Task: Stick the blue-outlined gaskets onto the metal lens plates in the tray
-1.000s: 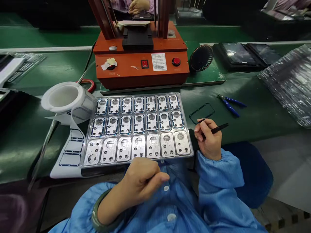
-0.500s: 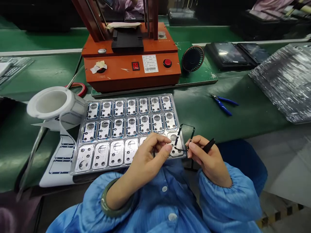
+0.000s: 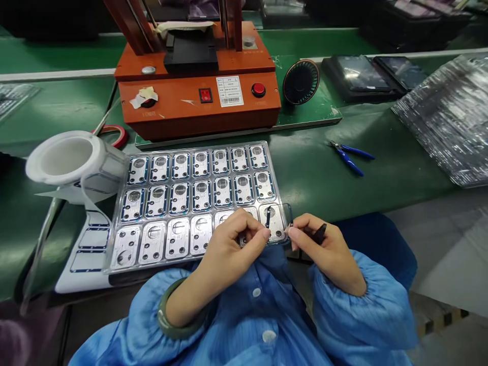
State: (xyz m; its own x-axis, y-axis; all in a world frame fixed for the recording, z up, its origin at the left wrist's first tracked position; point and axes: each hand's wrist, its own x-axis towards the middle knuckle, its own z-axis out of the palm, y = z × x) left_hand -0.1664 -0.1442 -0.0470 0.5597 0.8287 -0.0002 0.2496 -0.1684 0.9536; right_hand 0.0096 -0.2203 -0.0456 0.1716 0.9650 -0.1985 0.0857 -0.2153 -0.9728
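Note:
A thin black rectangular adhesive frame (image 3: 268, 217) is held upright between my hands, over the near right corner of a clear plastic tray (image 3: 275, 178). My left hand (image 3: 236, 244) has thumb and forefinger closed at the frame's lower left side. The opposite side is pinched by my right hand (image 3: 326, 249), which also keeps a slim black tool (image 3: 320, 233) tucked in its fingers; its tip is hidden. Silver metal plates (image 3: 201, 231) fill the tray in three rows. Dark blue borders edge the plates of the two far rows; the visible near-row plates look plain.
Left of the tray stands a white label roll (image 3: 41, 173), its liner (image 3: 91, 262) carrying more frames. Behind sits an orange press machine (image 3: 171, 112), with a small black fan (image 3: 301, 82) beside it. Blue-handled cutters (image 3: 349, 158) and stacked clear trays (image 3: 450, 122) lie to the right.
My right hand has brought the black frame left and slightly down to my left hand, whose fingers now meet its left side. The whole view has shifted a little.

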